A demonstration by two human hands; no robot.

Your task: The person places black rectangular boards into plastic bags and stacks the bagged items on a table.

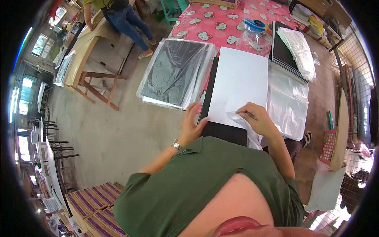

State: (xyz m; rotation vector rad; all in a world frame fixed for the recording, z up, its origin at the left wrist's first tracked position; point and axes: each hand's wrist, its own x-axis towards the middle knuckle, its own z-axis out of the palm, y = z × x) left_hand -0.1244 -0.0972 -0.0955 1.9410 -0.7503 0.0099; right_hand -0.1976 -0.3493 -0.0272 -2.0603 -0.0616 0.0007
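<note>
A white sheet (239,83) lies over a black board (223,132) on the table in front of me. At the board's left edge is my left hand (192,125), with its fingers apart and nothing in them. My right hand (256,120) is closed over the lower right part of the white sheet. It pinches a crumpled whitish piece (252,134) that hangs down toward my lap; whether it is cloth or plastic I cannot tell. A slim dark item also shows at these fingers. To the right lie clear plastic bags (288,102).
Bagged dark boards (173,71) are stacked at the left. Black boards (284,49) carry a plastic-wrapped bundle (298,51) at the far right. A blue tape dispenser (254,25) stands on the pink tablecloth (221,19). Another person (128,23) stands by a wooden table (85,51). Cartons (98,209) sit lower left.
</note>
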